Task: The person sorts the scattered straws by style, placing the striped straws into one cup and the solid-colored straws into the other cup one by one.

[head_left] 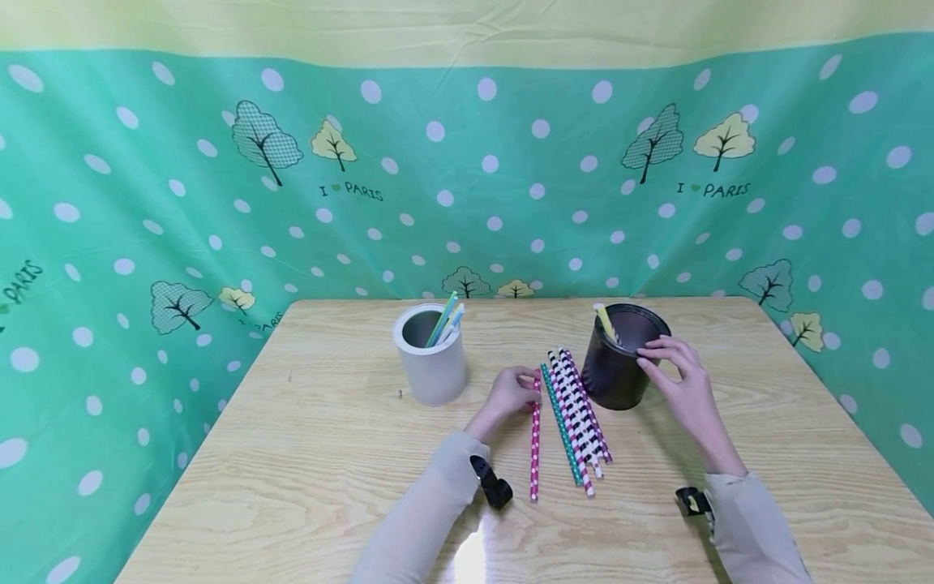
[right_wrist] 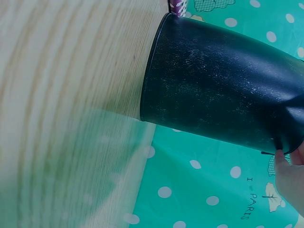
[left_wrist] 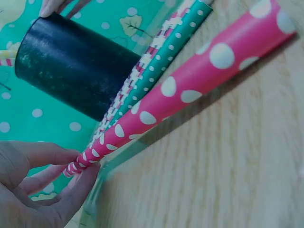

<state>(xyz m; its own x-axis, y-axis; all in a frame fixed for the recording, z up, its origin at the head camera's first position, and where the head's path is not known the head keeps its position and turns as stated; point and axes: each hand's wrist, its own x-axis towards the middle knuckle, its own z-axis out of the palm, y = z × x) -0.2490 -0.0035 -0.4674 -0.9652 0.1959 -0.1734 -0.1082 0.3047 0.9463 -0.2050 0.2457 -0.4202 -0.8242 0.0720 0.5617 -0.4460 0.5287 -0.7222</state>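
Cylinder (head_left: pixel 619 377), speckled black, beside slim patterned straws (head_left: pixel 576 418)

- head view: bright, fairly even light, source out of frame, detail mostly crisp
- hard white glare on near part of table (head_left: pixel 292 470), just R of left sleeve (head_left: pixel 430 511), detail burnt out
- soft shadow on table just L of right sleeve (head_left: pixel 755 523); black pot (head_left: pixel 616 373) v dark, low contrast
- wide-lens look: dots on cloth (head_left: pixel 496 211) stretched to slanted ovals toward far L + R sides
- L wrist view: dimmer, cooler, hazy; soft dark shadow along pink straw (left_wrist: pixel 178 90), table grain smeared
- R wrist view: dim, softish; dull sheen w/ pale specks on pot, blurry greenish reflection on table
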